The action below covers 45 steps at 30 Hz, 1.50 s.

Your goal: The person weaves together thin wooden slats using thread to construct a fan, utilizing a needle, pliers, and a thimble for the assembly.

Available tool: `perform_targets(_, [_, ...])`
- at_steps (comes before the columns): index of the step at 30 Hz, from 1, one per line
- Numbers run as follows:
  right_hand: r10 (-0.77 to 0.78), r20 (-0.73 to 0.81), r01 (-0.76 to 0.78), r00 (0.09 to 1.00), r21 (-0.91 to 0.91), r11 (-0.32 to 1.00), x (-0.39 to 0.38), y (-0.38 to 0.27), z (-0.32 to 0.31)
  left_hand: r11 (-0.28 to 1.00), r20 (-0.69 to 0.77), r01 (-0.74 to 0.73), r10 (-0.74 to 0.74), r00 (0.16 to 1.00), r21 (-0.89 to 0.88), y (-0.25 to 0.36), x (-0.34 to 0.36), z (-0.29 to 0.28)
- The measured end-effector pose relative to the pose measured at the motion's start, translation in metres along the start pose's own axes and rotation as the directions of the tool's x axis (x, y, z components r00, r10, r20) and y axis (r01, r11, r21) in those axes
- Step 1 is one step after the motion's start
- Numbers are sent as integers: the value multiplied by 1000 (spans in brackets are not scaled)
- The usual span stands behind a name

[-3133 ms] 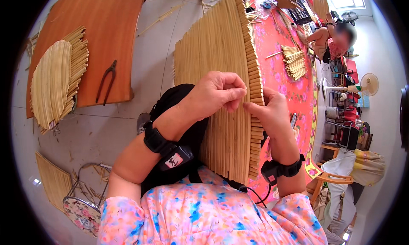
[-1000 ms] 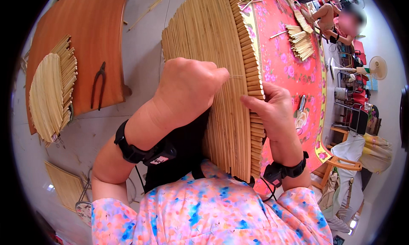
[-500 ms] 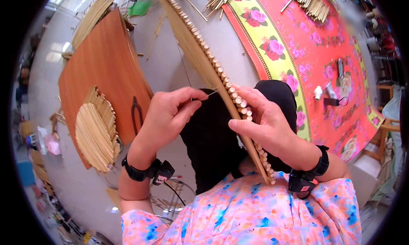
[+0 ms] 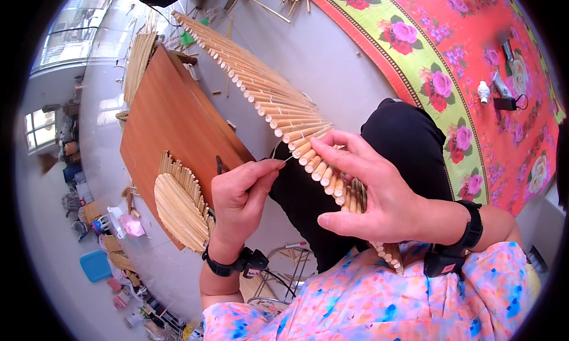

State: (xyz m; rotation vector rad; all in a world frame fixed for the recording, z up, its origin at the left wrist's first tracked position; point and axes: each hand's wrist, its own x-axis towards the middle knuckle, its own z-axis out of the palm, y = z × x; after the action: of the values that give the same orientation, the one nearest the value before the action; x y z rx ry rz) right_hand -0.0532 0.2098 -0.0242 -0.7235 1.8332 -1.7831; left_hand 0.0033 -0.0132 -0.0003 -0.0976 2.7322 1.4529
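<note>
My left hand (image 4: 240,196) pinches a thin pale thread or needle (image 4: 287,161) beside a long panel of round, pale wooden sticks (image 4: 255,92); which of the two it is, I cannot tell. The panel lies diagonally over my lap, edge-on, with a row of round stick ends facing left. My right hand (image 4: 382,196) grips the panel, fingertips on the sticks near the thread and thumb lower down. The lower part of the panel is partly hidden by that hand.
A brown wooden board (image 4: 154,115) at left holds a rounded stick piece (image 4: 181,213) and dark pliers (image 4: 220,166). A red floral cloth (image 4: 486,151) spreads at right with small tools (image 4: 504,89). Loose sticks (image 4: 267,9) and a wire-framed stool (image 4: 284,252) are around me.
The panel has tipped and turned, now slanting to upper left with stick ends toward me. My left hand has moved down, pulling the thin strand. My right fingers have shifted along the sticks.
</note>
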Motion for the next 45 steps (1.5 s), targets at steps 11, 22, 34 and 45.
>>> perform_targets(11, [-54, 36, 55, 998, -14, 998, 1, 4, -4, 999, -57, 34, -33, 998, 16, 9, 0, 7])
perform_targets(22, [-46, 51, 46, 998, -3, 999, 1, 6, -6, 999, -75, 6, -3, 997, 35, 10, 3, 12])
perform_targets(34, [167, 102, -173, 981, 54, 983, 1, -9, -12, 999, -2, 23, -23, 1000, 29, 10, 6, 6])
perform_targets(45, [80, 124, -85, 989, 36, 996, 1, -3, -12, 977, -37, 44, -37, 999, 211, 18, 3, 8])
